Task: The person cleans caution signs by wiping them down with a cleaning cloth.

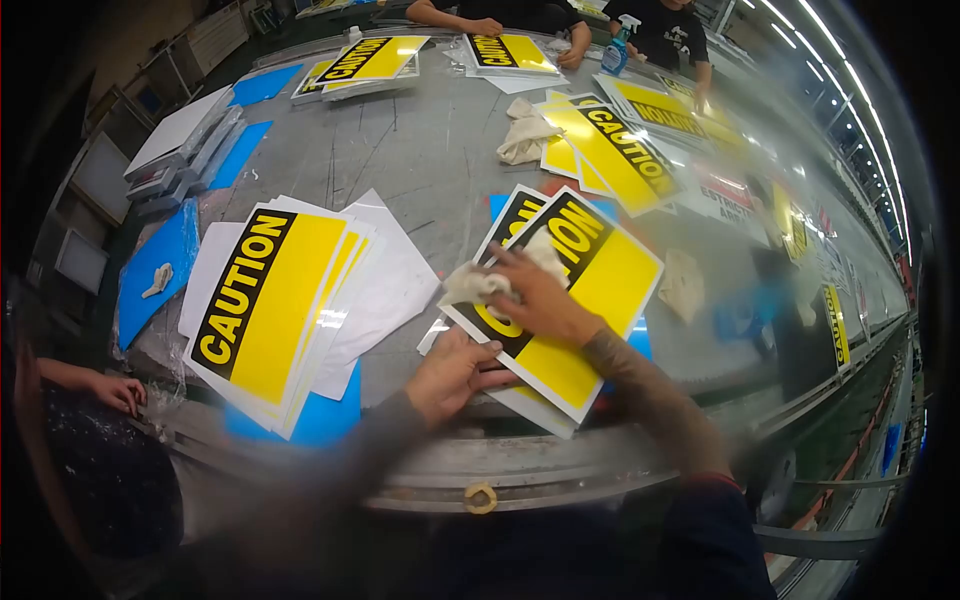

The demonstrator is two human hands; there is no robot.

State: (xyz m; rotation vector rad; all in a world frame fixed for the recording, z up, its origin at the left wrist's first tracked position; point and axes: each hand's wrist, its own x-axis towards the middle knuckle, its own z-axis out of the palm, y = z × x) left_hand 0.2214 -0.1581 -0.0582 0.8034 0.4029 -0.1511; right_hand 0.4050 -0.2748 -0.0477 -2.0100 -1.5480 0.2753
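Observation:
A yellow and black caution sign [610, 300] lies tilted in front of me, overlapping another caution sign [515, 220] beneath it. My left hand [455, 375] grips its lower left edge, thumb on the white border. Over the black band, my right hand [540, 295] is closed on a crumpled off-white cloth [470, 287] pressed to the face of the sign. Part of the lettering is hidden by that hand and the cloth. To the left, a fanned stack of caution signs [280, 320] rests on white sheets [385, 270] and blue sheeting [340, 410].
More caution signs [625, 155] and a cloth [527, 132] lie farther up the grey table [340, 150]. A spray bottle [617, 45] stands at the back. Other people's hands [485, 27] work at the far side; another person's hand [118, 392] rests at left.

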